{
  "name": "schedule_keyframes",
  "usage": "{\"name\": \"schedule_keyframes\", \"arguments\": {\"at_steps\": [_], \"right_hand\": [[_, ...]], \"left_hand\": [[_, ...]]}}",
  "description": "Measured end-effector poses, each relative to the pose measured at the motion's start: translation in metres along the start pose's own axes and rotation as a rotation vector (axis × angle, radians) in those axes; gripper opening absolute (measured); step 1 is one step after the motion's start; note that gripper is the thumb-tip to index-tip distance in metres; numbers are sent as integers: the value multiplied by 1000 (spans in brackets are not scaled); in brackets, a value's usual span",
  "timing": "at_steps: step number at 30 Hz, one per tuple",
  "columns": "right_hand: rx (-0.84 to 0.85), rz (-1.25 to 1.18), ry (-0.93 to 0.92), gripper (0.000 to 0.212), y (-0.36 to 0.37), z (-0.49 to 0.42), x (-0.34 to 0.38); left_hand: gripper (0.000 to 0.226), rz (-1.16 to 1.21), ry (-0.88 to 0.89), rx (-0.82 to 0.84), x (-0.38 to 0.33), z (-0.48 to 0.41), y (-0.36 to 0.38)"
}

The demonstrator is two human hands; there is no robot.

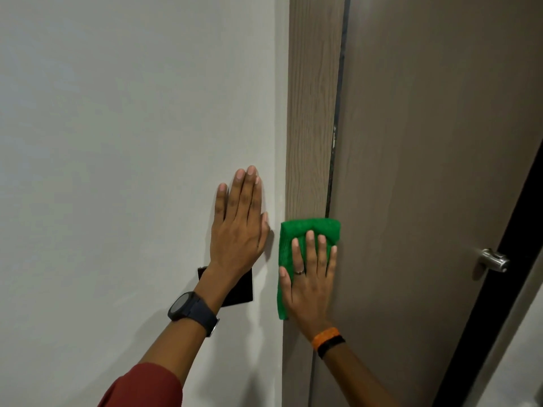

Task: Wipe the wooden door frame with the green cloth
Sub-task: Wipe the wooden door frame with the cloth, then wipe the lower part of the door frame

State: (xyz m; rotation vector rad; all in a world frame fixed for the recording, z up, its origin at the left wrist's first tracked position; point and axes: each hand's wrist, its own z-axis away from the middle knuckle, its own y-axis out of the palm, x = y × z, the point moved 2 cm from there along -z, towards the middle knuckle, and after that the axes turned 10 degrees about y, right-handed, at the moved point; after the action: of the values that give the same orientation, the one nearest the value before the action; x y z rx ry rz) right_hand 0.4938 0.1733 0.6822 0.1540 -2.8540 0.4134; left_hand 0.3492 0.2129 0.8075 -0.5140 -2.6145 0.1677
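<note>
The wooden door frame (311,113) runs upright as a grey-brown grained strip between the white wall and the door. A folded green cloth (296,230) lies flat against the frame at about mid height. My right hand (311,277) presses the cloth onto the frame with its fingers spread, pointing up; the cloth shows above the fingertips and along the hand's left side. My left hand (239,224) rests flat on the white wall just left of the frame, fingers up and together, holding nothing.
The grey-brown door (426,171) stands right of the frame with a dark gap between them. A metal door handle (493,259) juts out at the right. A dark square plate (238,289) on the wall sits partly behind my left wrist.
</note>
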Motion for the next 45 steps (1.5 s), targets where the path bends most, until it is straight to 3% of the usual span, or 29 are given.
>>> {"name": "schedule_keyframes", "arguments": {"at_steps": [9,12,17,20,26,30,37,45], "right_hand": [[-183,-58,48,59,-31,-181,49],[-190,-56,30,56,-30,-162,46],[-156,-89,57,47,-20,-56,22],[-124,-68,49,62,-24,-7,6],[42,-87,94,51,-45,52,-1],[160,-101,213,74,-59,118,7],[660,-20,378,94,-61,262,51],[1119,13,313,85,-10,437,103]], "left_hand": [[67,40,17,-20,-1,-1,2],[65,60,4,-11,-1,-2,2],[63,173,-28,53,-5,9,-7],[61,261,-42,92,-13,26,-14],[60,365,-81,258,-39,87,-34],[61,385,-105,355,-54,151,-57],[58,444,-261,682,-67,333,-109],[58,473,-355,1107,-80,554,-141]]}}
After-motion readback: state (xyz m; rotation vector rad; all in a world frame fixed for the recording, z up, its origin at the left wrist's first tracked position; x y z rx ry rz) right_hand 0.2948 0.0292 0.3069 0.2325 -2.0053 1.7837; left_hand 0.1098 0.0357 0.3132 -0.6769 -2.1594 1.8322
